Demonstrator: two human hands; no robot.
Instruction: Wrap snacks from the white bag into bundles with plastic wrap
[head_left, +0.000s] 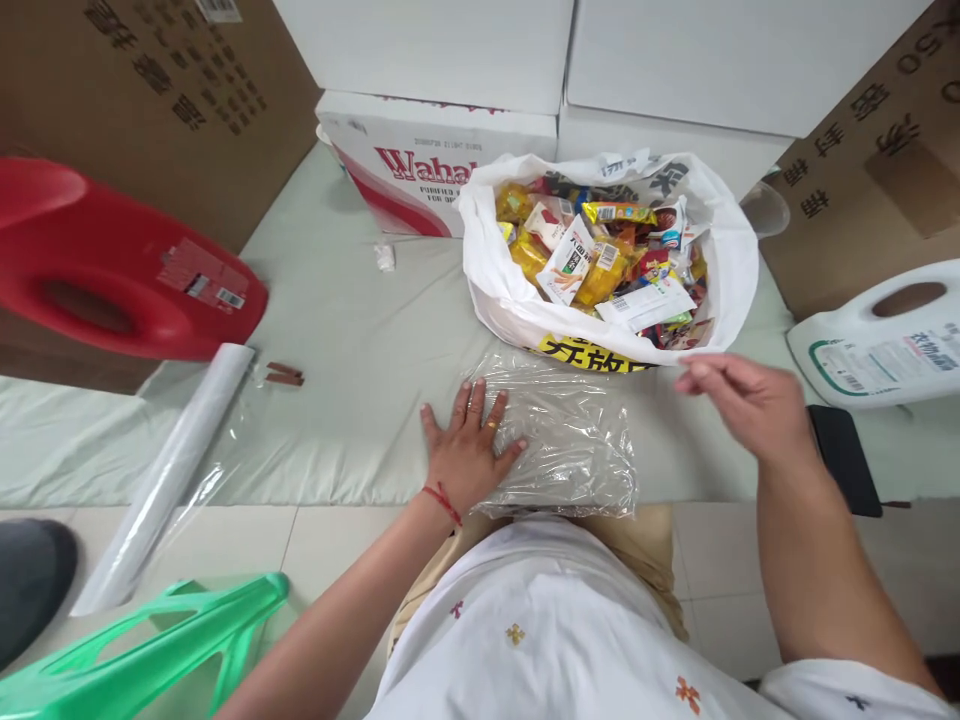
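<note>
My left hand (466,450) lies flat with fingers spread, partly on a sheet of clear plastic (574,440) that looks like a thin bag or film. Close in front stands a white plastic bag (499,305), its mouth folded wide open, full of small wrapped snacks (600,265). At the bag's near right rim, my right hand (757,400) has thumb and forefinger pinched together on the edge. The other fingers of that hand are curled.
A roll of clear film (169,480) hangs over the table edge, near a red jug (135,270) and green stool (150,640). At right are a white detergent bottle (885,335) and black phone (844,460). A white carton (405,165) and brown boxes (165,90) stand behind.
</note>
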